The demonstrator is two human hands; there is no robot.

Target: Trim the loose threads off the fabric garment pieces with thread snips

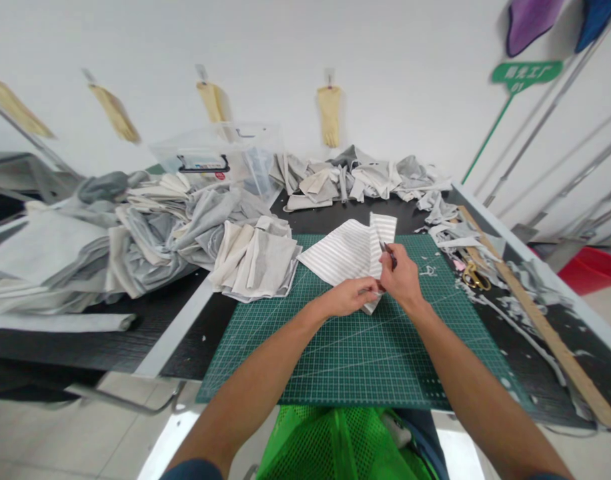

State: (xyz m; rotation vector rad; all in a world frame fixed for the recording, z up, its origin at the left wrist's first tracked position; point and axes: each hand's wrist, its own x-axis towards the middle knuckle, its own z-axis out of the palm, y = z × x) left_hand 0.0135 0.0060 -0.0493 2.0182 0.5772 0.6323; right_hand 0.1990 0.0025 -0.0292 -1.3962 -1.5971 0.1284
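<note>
Striped cloth [341, 250] lies mostly beyond the left fingers [367, 285] pinching it and right fingers [387, 266] gripping dark scissors [393, 260].

Bright, even light washes the white wall [275, 40], where we see soft shadows beside the yellow gloves [329, 113]; wide-angle distortion stretches the edges, lettering on the green sign [500, 72] blurs slightly, and the striped cloth [338, 252] reads clearly.
</note>
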